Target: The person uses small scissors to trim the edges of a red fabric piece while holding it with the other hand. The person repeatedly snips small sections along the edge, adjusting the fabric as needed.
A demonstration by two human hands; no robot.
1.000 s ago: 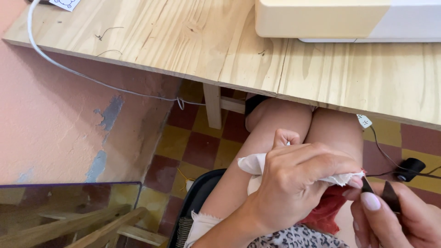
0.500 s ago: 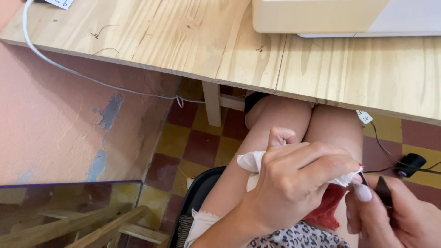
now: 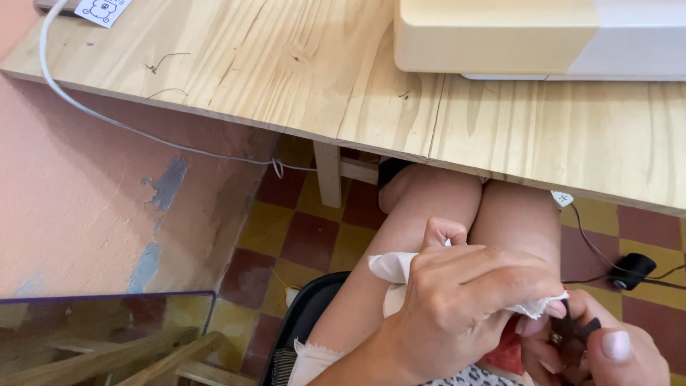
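In the head view, our left hand (image 3: pixel 457 300) has its fingers clamped on a white cloth (image 3: pixel 400 268), which lies over our lap, below the desk (image 3: pixel 300 64) edge. At 4 o'clock from it, our right hand (image 3: pixel 600 350) grips small dark scissors (image 3: pixel 572 330), whose tip touches the cloth's frayed corner. Open floor (image 3: pixel 300 229) lies at 9 o'clock; the desk edge is well above. Compared with half a second ago, our right hand has dropped lower and closed tighter on the scissors.
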